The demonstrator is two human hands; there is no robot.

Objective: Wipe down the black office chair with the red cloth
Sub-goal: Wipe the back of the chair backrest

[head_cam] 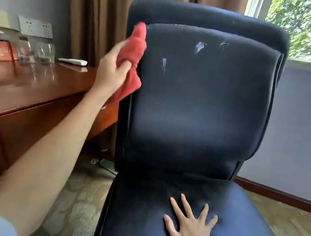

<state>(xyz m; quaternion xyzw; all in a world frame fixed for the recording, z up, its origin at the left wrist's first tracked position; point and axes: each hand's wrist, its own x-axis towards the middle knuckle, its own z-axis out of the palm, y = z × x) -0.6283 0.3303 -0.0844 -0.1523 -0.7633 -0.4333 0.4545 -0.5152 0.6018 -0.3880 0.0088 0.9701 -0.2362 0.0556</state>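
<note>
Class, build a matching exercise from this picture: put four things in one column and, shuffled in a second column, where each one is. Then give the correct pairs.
Column one:
1. crumpled red cloth
2. right hand
3. white remote control
4. white scuff marks

Column two:
A. lying on the glossy brown wooden desk
B. spread flat on the seat of the black office chair
C. on the upper part of the chair's backrest
D. gripped in the left hand at the backrest's left edge

Pairs: 1-D, 2-B, 3-A, 4-C

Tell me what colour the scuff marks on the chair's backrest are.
White scuff marks on the black backrest, in the head view.
</note>
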